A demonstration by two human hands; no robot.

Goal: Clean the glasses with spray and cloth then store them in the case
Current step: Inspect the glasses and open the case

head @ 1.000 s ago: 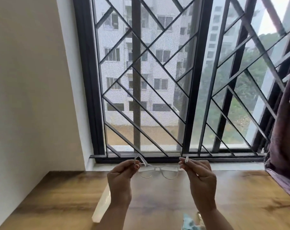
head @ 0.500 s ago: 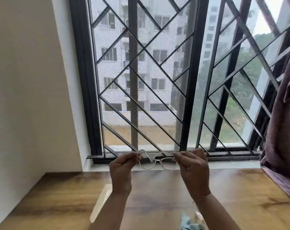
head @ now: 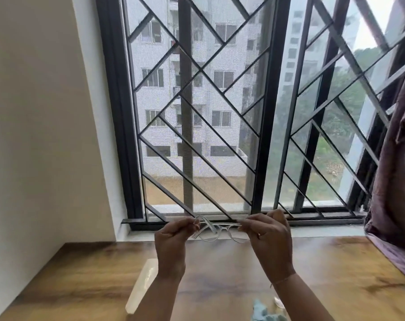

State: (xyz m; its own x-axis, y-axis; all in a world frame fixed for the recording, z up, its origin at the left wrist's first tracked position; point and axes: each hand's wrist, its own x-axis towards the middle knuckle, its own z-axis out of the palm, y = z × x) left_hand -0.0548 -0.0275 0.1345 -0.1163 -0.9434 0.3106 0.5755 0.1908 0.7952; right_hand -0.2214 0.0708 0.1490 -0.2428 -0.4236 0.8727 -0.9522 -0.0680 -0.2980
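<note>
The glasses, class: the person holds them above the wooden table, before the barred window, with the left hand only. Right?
No. The head view shows both hands on the glasses: the left hand pinches one end, the right hand the other. The rest stands: they are above the wooden table, before the barred window.

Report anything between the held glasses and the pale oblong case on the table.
Nothing visible. The left hand and right hand pinch the clear-framed glasses above the brown wooden table; the pale oblong case lies bare at lower left.
</note>
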